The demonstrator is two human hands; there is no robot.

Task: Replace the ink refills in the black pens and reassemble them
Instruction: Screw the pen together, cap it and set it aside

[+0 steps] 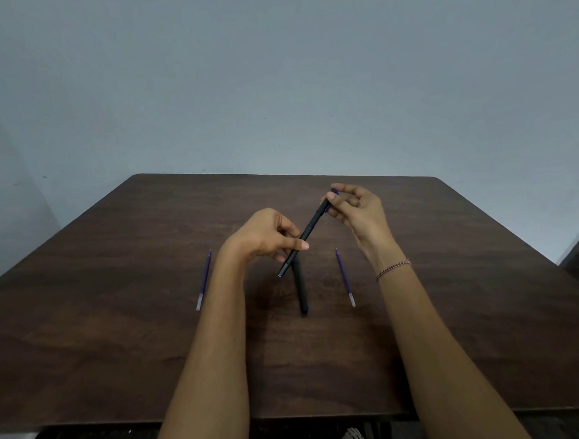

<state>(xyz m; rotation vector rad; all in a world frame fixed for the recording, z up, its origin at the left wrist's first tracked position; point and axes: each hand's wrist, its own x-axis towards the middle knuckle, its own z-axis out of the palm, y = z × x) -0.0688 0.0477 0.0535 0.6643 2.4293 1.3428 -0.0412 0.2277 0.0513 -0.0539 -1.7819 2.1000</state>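
Your left hand (pixel 265 236) pinches the raised black pen (pixel 306 233) low on its barrel | your right hand (pixel 353 207) pinches its top end | second pen (pixel 301 289) on table (pixel 121 323) beneath.

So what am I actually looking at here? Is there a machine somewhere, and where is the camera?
There is no machine in this picture. A person is working with two bare hands, and the single camera sits on their head, looking forward and down, which is why both forearms reach in from the bottom edge.

The surface is a dark wooden table against a plain grey wall.

Both hands share one black pen, held slanted above the table. The left hand pinches it near its lower, tip end; the right hand, with a thin bracelet at the wrist, grips the upper end.

A second black pen lies on the table beneath. Two thin purple ink refills also lie there: one to the left and one to the right.
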